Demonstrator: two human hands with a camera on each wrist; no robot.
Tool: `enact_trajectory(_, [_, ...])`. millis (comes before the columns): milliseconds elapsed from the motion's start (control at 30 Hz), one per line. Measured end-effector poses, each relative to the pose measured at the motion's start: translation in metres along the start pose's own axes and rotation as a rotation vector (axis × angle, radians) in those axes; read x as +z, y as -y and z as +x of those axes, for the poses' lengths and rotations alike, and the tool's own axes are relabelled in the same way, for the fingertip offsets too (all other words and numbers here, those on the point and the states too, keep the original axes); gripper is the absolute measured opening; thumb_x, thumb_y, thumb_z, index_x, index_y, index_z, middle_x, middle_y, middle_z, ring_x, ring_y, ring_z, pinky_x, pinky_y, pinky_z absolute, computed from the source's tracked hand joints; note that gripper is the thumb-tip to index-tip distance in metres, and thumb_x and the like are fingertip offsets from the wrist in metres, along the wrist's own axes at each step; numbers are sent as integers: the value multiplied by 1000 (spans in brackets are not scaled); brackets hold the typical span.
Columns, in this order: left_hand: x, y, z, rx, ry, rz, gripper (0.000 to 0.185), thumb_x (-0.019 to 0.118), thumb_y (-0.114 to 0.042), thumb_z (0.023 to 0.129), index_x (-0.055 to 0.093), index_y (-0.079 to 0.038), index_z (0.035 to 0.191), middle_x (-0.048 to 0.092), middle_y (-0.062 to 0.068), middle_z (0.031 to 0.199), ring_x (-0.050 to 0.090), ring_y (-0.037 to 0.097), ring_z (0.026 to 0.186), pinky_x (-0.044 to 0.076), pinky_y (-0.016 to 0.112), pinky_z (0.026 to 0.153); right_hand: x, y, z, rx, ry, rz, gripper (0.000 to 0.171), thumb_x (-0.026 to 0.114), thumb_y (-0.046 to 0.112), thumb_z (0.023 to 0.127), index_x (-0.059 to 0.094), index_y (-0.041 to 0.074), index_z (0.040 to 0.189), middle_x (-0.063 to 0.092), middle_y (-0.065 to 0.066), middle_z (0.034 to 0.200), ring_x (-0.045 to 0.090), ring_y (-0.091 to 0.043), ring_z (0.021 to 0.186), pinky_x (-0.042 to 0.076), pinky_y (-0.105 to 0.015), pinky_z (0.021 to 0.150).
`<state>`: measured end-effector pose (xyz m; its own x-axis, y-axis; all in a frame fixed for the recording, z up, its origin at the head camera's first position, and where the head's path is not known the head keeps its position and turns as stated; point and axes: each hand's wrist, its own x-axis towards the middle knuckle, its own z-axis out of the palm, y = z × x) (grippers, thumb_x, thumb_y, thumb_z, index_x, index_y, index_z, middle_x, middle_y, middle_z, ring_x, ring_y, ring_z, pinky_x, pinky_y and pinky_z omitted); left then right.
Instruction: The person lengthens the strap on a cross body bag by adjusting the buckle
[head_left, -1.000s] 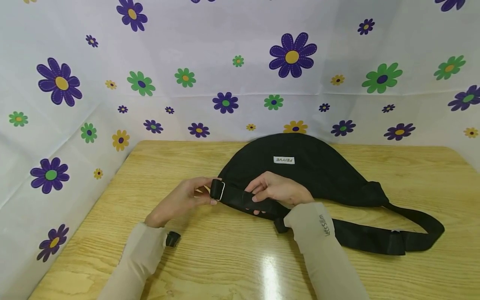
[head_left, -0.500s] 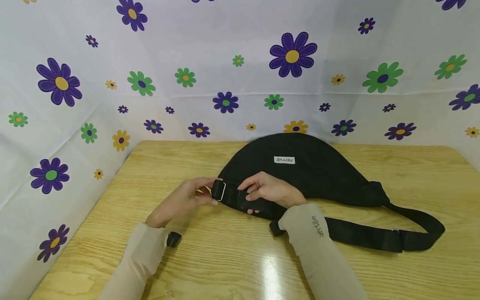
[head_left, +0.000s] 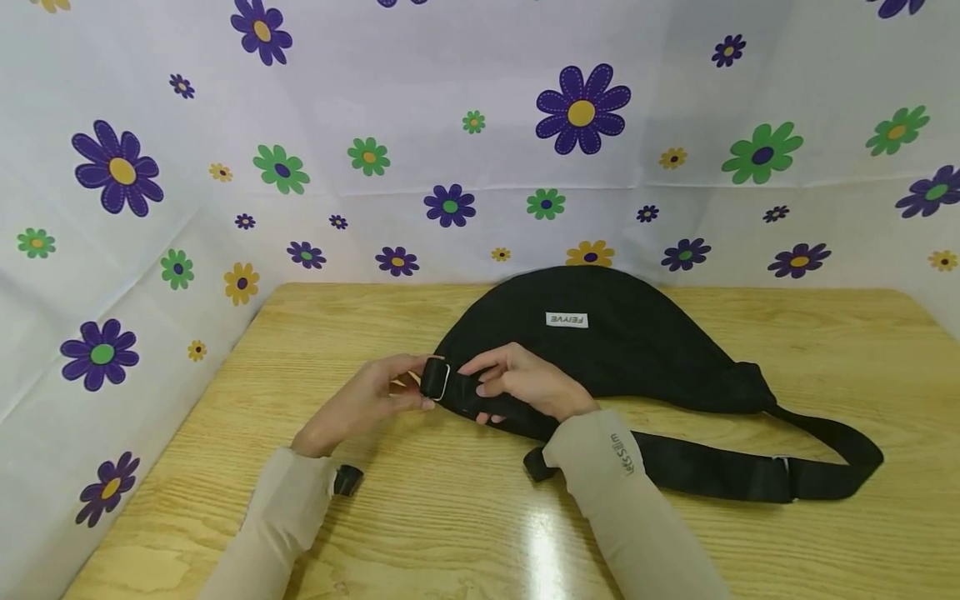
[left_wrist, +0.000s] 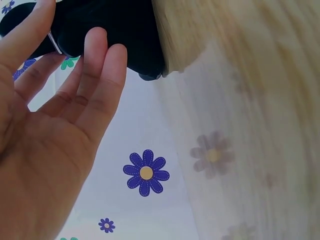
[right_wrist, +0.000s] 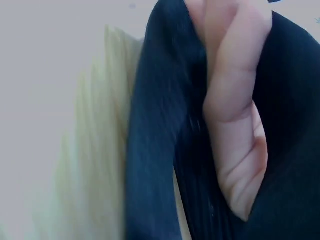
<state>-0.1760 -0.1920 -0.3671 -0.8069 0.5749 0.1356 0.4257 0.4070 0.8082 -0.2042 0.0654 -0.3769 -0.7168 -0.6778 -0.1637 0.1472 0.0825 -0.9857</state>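
A black waist bag with a small white label lies on the table, its curved side toward the back. At its left end, my left hand pinches the strap by a metal slide buckle. The buckle's metal edge also shows between the fingers in the left wrist view. Close to the right of it, my right hand grips the black strap between thumb and fingers. In the right wrist view the strap runs down beside the curled fingers.
The strap's loop extends to the right on the wooden table, with a second metal slider on it. Behind and to the left hangs a white cloth printed with flowers.
My right hand has slid left along the strap toward the buckle, and the strap on the right has been drawn leftward. My left hand has stayed in place.
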Motion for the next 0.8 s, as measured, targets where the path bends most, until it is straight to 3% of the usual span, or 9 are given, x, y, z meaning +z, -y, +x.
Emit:
enact_trajectory(233, [3, -6, 2, 6, 7, 1, 24, 76, -1, 90, 69, 0, 113, 70, 4, 102, 65, 21, 92, 56, 35, 84, 12, 5, 4, -9, -30, 61, 29, 53, -10, 98, 54, -10, 127, 70, -15, 94, 71, -23, 71, 57, -33, 64])
enact_trajectory(800, [8, -7, 0, -42, -39, 29, 29, 76, 4, 88, 69, 1, 116, 69, 5, 103, 66, 20, 93, 55, 39, 91, 12, 3, 5, -6, -37, 56, 26, 54, -8, 98, 55, -7, 124, 69, -16, 92, 72, -26, 71, 57, -35, 65])
